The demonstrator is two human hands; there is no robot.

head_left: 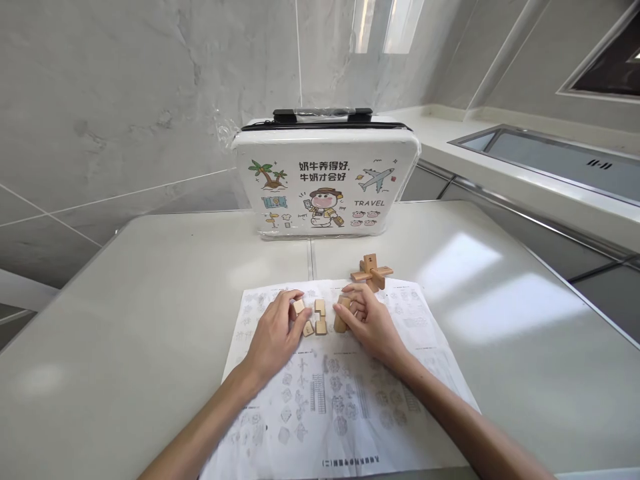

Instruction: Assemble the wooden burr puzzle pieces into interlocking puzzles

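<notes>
My left hand (280, 323) is closed, thumb and fingers around a light wooden puzzle piece (307, 328) that is partly hidden by the thumb. Beside it, a notched wooden puzzle piece (321, 327) lies untouched on the printed sheet (290, 433). My right hand (367, 320) has its fingers curled on another wooden puzzle piece (341, 325), whose right side the fingers cover. Just behind the right hand stands an assembled wooden interlocking puzzle (371, 270), marked with a 2 on top.
A white case (325, 180) with travel cartoons and a black handle stands upright at the back of the white table (125, 300), partly wrapped in clear plastic. Behind is a grey tiled wall (150, 100). To the right runs a counter (525, 173) with an inset panel.
</notes>
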